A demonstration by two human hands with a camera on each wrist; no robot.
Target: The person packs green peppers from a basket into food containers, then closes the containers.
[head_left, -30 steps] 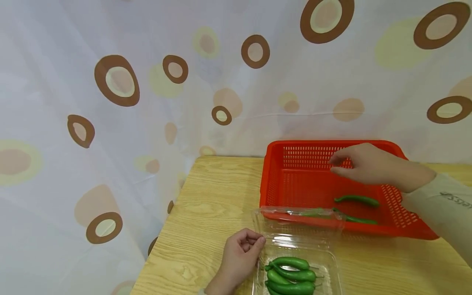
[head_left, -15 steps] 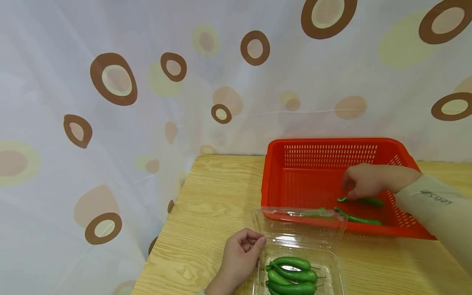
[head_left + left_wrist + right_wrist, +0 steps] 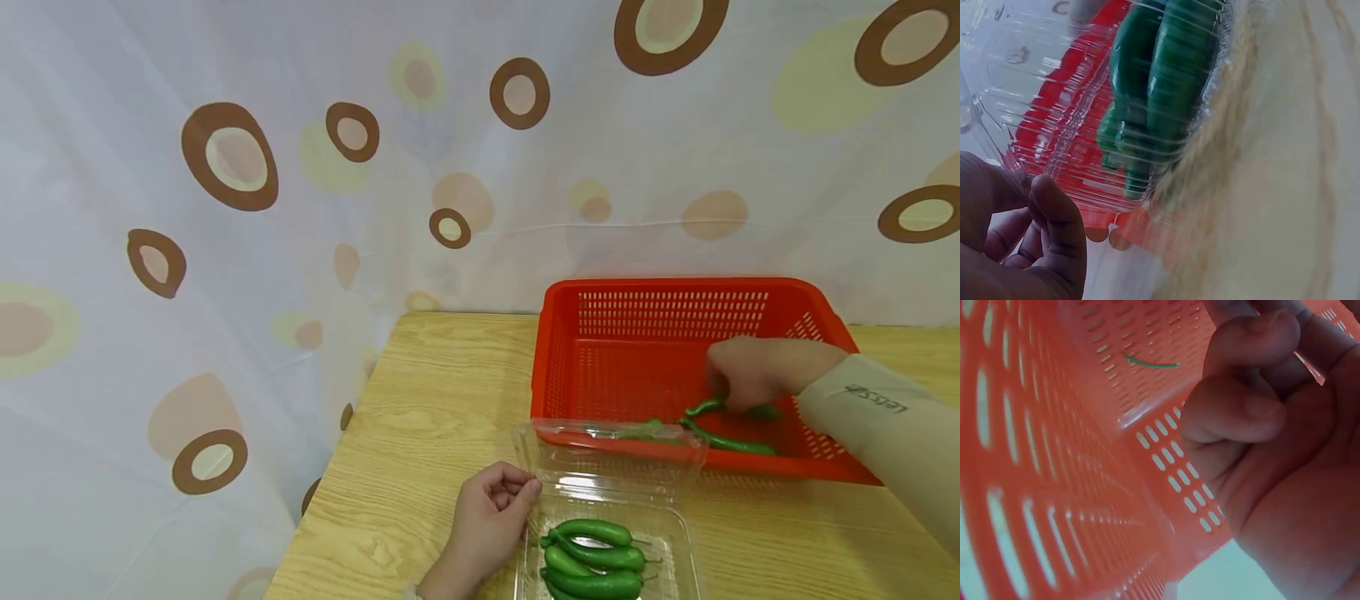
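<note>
My left hand [image 3: 491, 521] pinches the left edge of a clear plastic clamshell box [image 3: 678, 529] near its hinge. In the left wrist view, thumb and fingertip meet at that plastic edge [image 3: 1013, 165]. Several green chili peppers [image 3: 592, 558] lie side by side in the box's base. Inside the red basket, my right hand [image 3: 750, 371] reaches down with curled fingers around the middle of another green chili pepper [image 3: 767, 412]; its fingertips are hidden. A second chili pepper [image 3: 731, 445] lies just in front of it. The right wrist view shows curled fingers [image 3: 1235, 409].
The slotted red plastic basket [image 3: 630, 284] stands at the table's back right, against a patterned curtain [image 3: 465, 100]. The raised clear lid [image 3: 607, 454] overlaps its front rim, with more green [image 3: 645, 431] showing behind. Bare wood tabletop [image 3: 405, 417] extends left of the box.
My right hand has gone from hovering over the basket down to the chili pepper, its fingers curling around it. The left hand has kept its place on the box edge.
</note>
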